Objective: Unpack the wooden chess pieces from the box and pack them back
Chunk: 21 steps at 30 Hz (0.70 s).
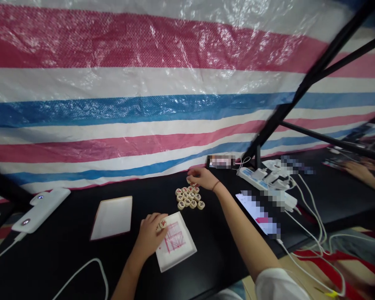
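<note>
My left hand [150,234] rests at the near left corner of a folded white board with red lines [176,242], fingers curled round a round wooden game piece [163,223]. Farther back my right hand [201,178] pinches another piece at the far edge of a cluster of several round wooden pieces with red and black marks [190,198]. Board and pieces lie on a black table [65,250].
A flat white tray [113,217] lies left of the board. White power banks with cables [41,208] sit at far left. A power strip with plugs [268,179] and a phone [259,213] lie right. Another person's hands [365,171] are at far right. Striped tarpaulin behind.
</note>
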Each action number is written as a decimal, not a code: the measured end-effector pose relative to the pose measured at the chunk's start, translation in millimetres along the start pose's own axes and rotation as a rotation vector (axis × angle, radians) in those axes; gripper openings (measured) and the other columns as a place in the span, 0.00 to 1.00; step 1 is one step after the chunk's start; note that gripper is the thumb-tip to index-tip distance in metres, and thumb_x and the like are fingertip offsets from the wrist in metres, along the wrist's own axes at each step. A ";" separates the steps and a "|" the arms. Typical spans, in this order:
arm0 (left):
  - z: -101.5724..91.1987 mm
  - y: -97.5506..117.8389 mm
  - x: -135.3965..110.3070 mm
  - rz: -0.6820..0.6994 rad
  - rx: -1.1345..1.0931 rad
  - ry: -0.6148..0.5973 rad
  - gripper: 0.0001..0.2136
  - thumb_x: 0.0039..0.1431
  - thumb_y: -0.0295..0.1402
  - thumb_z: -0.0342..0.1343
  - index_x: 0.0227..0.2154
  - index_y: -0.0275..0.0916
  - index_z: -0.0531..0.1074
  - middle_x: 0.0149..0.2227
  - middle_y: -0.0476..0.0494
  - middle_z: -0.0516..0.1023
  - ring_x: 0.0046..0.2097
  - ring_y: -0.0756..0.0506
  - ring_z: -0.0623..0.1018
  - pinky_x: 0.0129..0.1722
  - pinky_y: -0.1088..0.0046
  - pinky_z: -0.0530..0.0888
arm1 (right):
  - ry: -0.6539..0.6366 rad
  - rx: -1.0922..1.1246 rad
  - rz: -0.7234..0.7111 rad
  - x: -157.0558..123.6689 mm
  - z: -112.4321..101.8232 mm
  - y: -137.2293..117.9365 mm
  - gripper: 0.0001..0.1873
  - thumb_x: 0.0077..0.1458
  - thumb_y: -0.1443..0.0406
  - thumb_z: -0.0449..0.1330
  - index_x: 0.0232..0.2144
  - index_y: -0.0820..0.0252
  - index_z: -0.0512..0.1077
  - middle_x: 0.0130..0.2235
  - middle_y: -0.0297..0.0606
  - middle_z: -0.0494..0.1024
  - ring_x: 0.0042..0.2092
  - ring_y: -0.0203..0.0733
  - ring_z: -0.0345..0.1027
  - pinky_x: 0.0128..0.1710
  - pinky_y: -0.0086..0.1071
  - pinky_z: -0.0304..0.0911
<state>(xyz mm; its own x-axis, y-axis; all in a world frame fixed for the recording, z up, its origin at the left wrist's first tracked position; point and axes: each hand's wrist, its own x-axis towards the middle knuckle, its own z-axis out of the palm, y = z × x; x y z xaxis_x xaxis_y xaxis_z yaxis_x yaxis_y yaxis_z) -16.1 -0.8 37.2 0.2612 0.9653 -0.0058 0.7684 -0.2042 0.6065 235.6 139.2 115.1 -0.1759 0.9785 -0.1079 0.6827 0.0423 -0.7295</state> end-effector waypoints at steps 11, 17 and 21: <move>-2.4 0.6 -1.0 0.051 -0.009 0.076 0.15 0.56 0.31 0.51 0.47 0.45 0.72 0.46 0.44 0.77 0.47 0.41 0.74 0.45 0.61 0.66 | -0.113 0.748 -0.120 -52.2 79.4 -36.6 0.23 0.43 0.51 0.66 0.34 0.62 0.69 0.25 0.33 0.77 0.26 0.34 0.72 0.29 0.30 0.70; 1.7 -0.4 5.9 0.020 0.023 0.038 0.14 0.56 0.35 0.53 0.46 0.47 0.73 0.46 0.47 0.77 0.46 0.42 0.74 0.45 0.62 0.67 | -0.181 0.834 -0.146 -76.9 85.2 -9.9 0.21 0.45 0.52 0.66 0.34 0.61 0.71 0.24 0.31 0.75 0.25 0.33 0.71 0.28 0.28 0.68; 4.3 0.0 3.0 0.002 0.006 0.096 0.13 0.56 0.37 0.54 0.45 0.48 0.74 0.46 0.47 0.77 0.46 0.43 0.75 0.45 0.64 0.69 | -0.225 0.903 -0.126 -79.3 89.7 7.3 0.22 0.43 0.51 0.68 0.34 0.60 0.71 0.26 0.30 0.75 0.26 0.33 0.71 0.31 0.30 0.70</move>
<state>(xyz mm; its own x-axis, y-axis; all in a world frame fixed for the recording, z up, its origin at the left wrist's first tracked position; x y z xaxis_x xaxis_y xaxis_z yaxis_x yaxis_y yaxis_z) -12.8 1.4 33.7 0.2056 0.9760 0.0723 0.7711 -0.2071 0.6021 190.8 43.8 57.8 -0.4086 0.9113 -0.0516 -0.1425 -0.1195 -0.9826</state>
